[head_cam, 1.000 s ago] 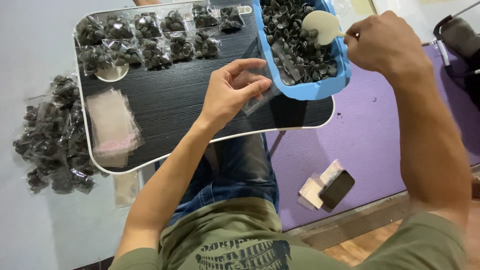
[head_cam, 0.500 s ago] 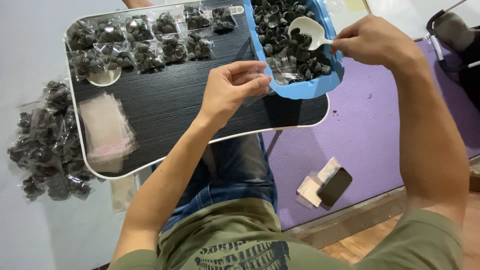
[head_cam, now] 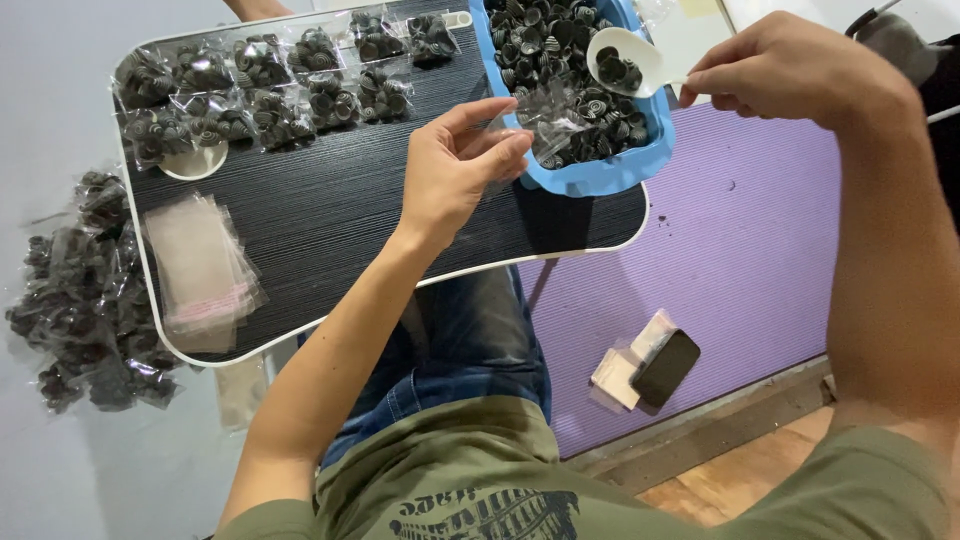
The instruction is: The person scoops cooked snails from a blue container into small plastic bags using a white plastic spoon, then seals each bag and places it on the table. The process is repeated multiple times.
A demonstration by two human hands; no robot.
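My left hand pinches a small clear plastic bag over the near edge of a blue tray full of small dark ridged pieces. My right hand holds a white spoon by its handle; the spoon's bowl carries a few of the dark pieces and hovers just above the tray, to the right of the bag. Both hands work over a black lap table with a white rim.
Several filled clear bags lie in rows at the table's far left. A stack of empty clear bags lies on its near left. A heap of filled bags sits on the floor. A dark phone rests on the purple mat.
The spoon has come up out of the tray with dark pieces in it and moved toward the bag. My left hand has lifted the bag closer to the tray.
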